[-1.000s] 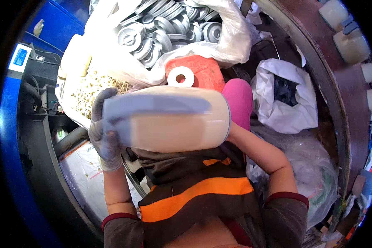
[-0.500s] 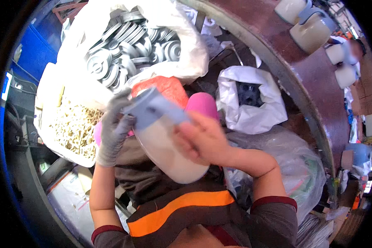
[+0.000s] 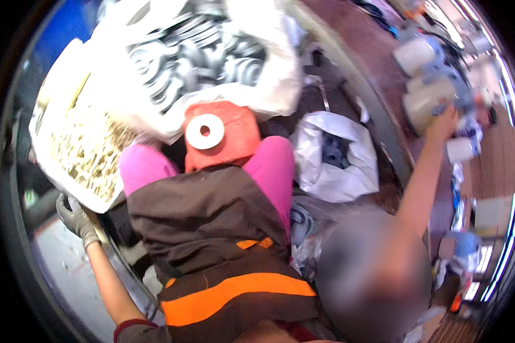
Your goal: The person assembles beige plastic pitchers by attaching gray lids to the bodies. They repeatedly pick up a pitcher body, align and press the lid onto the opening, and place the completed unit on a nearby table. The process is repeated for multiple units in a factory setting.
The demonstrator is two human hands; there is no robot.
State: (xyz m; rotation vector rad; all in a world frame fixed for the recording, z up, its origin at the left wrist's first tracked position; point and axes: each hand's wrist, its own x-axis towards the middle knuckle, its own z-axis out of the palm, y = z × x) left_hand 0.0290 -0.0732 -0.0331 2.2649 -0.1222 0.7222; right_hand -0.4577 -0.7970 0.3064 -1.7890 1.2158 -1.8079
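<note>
My right hand (image 3: 443, 123), bare, reaches far right with the arm stretched out. Its fingers are closed at the grey-blue collar of a translucent whitish jug (image 3: 420, 111), though blur softens them. Similar jugs (image 3: 419, 55) stand close around it. At the far left my gloved left hand (image 3: 76, 222) is open with fingers apart and holds nothing. It is beside the lower edge of a white sack (image 3: 42, 128) with small cream-coloured pieces. Between my knees a white ring (image 3: 205, 132) with a dark centre hole lies on a red covered block (image 3: 234, 134).
A large white sack (image 3: 283, 86) of grey round lids (image 3: 197, 57) stands ahead. Right of my knee is a smaller white sack (image 3: 360, 171) with dark parts. The reddish-brown table (image 3: 355, 43) curves along the right, its rim between me and the jugs.
The jug held over my lap is gone from there. My right hand has swung right to the jugs, and my left hand has moved down left. The red block and white ring are now uncovered.
</note>
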